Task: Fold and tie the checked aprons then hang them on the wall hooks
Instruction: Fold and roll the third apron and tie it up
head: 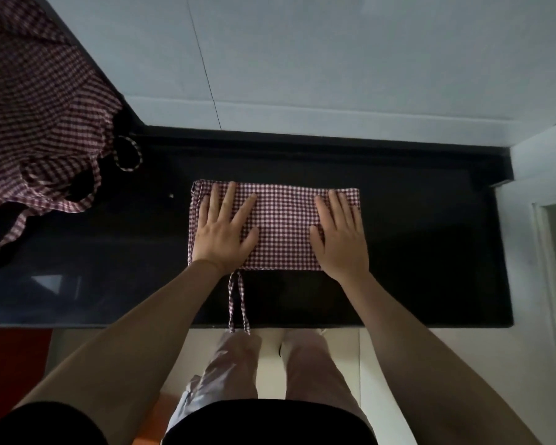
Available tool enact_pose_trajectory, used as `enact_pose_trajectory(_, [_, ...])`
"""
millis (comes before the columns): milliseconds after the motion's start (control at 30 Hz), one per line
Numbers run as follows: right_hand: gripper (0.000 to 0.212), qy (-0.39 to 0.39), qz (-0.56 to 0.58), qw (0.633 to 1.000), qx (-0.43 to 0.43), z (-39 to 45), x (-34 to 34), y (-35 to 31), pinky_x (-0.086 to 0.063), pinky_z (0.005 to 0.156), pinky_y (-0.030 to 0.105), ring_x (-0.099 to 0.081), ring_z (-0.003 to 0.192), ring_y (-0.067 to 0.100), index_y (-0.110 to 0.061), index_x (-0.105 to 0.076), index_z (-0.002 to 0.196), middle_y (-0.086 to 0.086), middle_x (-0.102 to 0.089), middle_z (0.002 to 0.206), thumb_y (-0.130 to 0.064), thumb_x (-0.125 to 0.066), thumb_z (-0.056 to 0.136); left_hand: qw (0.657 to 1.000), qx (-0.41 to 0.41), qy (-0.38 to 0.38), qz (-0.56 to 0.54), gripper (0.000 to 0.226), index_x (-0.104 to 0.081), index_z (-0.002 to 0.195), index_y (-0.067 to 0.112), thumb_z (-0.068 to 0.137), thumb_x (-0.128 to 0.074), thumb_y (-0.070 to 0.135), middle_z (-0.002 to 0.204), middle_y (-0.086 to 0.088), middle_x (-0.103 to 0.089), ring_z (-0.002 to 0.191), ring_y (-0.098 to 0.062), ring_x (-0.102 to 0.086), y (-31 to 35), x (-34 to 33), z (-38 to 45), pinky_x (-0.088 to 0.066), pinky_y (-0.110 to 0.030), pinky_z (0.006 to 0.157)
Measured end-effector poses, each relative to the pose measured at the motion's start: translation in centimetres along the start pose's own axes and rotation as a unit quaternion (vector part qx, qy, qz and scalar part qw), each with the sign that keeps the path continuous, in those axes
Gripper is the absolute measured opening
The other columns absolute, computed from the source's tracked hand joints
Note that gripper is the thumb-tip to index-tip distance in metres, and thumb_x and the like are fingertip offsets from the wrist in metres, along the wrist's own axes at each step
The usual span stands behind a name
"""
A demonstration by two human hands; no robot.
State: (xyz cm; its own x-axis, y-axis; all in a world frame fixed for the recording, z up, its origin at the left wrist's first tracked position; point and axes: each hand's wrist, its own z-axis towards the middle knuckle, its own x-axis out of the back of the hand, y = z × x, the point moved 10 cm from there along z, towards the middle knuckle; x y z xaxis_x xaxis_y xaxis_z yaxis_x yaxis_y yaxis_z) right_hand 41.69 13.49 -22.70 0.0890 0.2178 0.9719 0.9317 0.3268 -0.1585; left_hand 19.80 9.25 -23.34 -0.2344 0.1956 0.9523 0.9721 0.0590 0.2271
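Note:
A red-and-white checked apron (284, 224), folded into a flat rectangle, lies on the black countertop (430, 252). My left hand (227, 229) presses flat on its left part with fingers spread. On the apron's right part my right hand (341, 234) lies flat too, fingers straight. Two apron ties (238, 303) trail from the folded apron's front edge over the counter's front lip. A heap of unfolded checked aprons (39, 123) sits at the far left of the counter, with a tie loop (127, 154) sticking out.
A pale tiled wall (302, 59) rises behind the counter. A white wall corner and door frame (546, 220) stand at the right. The floor below is light tile with a red mat (13, 364) at the left. No hooks are in view.

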Motion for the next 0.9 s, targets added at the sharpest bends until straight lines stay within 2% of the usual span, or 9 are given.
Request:
enact_pose_trajectory(167, [0.062, 0.006, 0.015, 1.000, -0.004, 0.5, 0.1, 0.8, -0.002, 0.124, 0.044, 0.001, 0.154, 0.019, -0.021, -0.012, 0.159, 0.005, -0.007, 0.167, -0.048, -0.019, 0.104, 1.000, 0.018, 0.005, 0.025, 0.069, -0.005, 0.156, 0.041, 0.093, -0.019, 0.065, 0.166, -0.005, 0.001, 0.151, -0.035, 0.010, -0.3, 0.1, 0.1, 0.009, -0.059, 0.119])
enact_pose_trajectory(267, [0.061, 0.003, 0.048, 0.997, -0.057, 0.1, 0.4, 3.5, 0.000, 0.124, 0.042, 0.003, 0.153, 0.018, -0.020, -0.008, 0.159, 0.003, -0.003, 0.167, -0.049, -0.015, 0.105, 0.999, 0.022, 0.000, 0.027, 0.070, -0.002, 0.156, 0.042, 0.093, -0.017, 0.066, 0.166, -0.005, 0.003, 0.151, -0.035, 0.011, -0.4, -0.1, 0.1, 0.008, -0.061, 0.119])
enact_pose_trajectory(367, [0.056, 0.032, 0.066, 0.984, -0.160, -2.0, 1.8, 7.8, -0.012, 0.123, 0.044, -0.016, 0.152, 0.025, -0.012, -0.025, 0.155, 0.010, -0.021, 0.163, -0.041, -0.026, 0.107, 0.999, 0.024, 0.004, 0.036, 0.070, -0.001, 0.156, 0.042, 0.092, -0.017, 0.066, 0.166, -0.005, 0.003, 0.151, -0.035, 0.011, -0.4, -0.1, 0.1, 0.008, -0.061, 0.119])
enact_pose_trajectory(400, [0.049, 0.061, 0.072, 0.978, -0.185, -3.1, 2.8, 8.6, -0.025, 0.120, 0.044, -0.030, 0.146, 0.028, -0.009, -0.038, 0.149, 0.013, -0.035, 0.156, -0.033, -0.034, 0.106, 0.999, 0.027, 0.003, 0.040, 0.070, 0.000, 0.156, 0.042, 0.092, -0.016, 0.066, 0.166, -0.005, 0.004, 0.151, -0.035, 0.012, -0.5, -0.2, 0.2, 0.009, -0.061, 0.119])
enact_pose_trajectory(467, [0.029, 0.102, 0.097, 0.964, -0.225, -5.2, 4.3, 9.2, -0.046, 0.097, 0.036, -0.054, 0.120, 0.025, -0.010, -0.058, 0.123, 0.009, -0.059, 0.126, -0.023, -0.043, 0.102, 0.998, 0.035, -0.003, 0.049, 0.070, 0.001, 0.156, 0.042, 0.092, -0.014, 0.067, 0.166, -0.005, 0.006, 0.151, -0.035, 0.013, -0.5, -0.4, 0.2, 0.010, -0.060, 0.118])
enact_pose_trajectory(567, [0.014, 0.022, 0.243, 0.925, -0.290, -6.9, 2.4, 8.6, -0.043, 0.069, 0.023, -0.060, 0.091, 0.015, -0.017, -0.061, 0.099, -0.003, -0.059, 0.097, -0.016, -0.047, 0.099, 0.997, 0.063, -0.004, 0.040, 0.072, -0.001, 0.156, 0.041, 0.091, -0.013, 0.067, 0.166, -0.005, 0.006, 0.151, -0.036, 0.012, -0.1, -0.6, 0.3, 0.012, -0.060, 0.118])
enact_pose_trajectory(700, [0.037, -0.043, 0.321, 0.906, -0.271, -7.8, 1.7, 7.1, -0.038, 0.068, 0.013, -0.054, 0.097, 0.006, -0.022, -0.051, 0.123, -0.010, -0.049, 0.112, -0.009, -0.062, 0.091, 0.995, 0.090, -0.006, 0.033, 0.073, -0.001, 0.157, 0.040, 0.090, -0.012, 0.066, 0.166, -0.005, 0.008, 0.150, -0.035, 0.015, 0.3, -0.7, 0.5, 0.011, -0.061, 0.117])
enact_pose_trajectory(833, [0.019, 0.011, 0.395, 0.861, -0.320, -7.9, 2.0, 7.9, -0.053, 0.071, 0.024, -0.064, 0.081, 0.008, -0.020, -0.059, 0.115, -0.011, -0.061, 0.092, -0.027, -0.058, 0.098, 0.996, 0.084, -0.002, 0.029, 0.071, -0.002, 0.157, 0.039, 0.092, -0.016, 0.066, 0.166, -0.005, 0.007, 0.150, -0.035, 0.014, 0.4, -0.7, 0.5, 0.012, -0.061, 0.117])
enact_pose_trajectory(900, [0.014, 0.029, 0.419, 0.843, -0.335, -7.7, 2.1, 8.0, -0.051, 0.063, 0.023, -0.066, 0.075, 0.012, -0.020, -0.060, 0.109, -0.005, -0.065, 0.089, -0.028, -0.056, 0.099, 0.996, 0.083, 0.001, 0.028, 0.070, -0.002, 0.157, 0.039, 0.094, -0.020, 0.064, 0.166, -0.005, 0.008, 0.150, -0.034, 0.015, 0.4, -0.7, 0.5, 0.012, -0.061, 0.118])
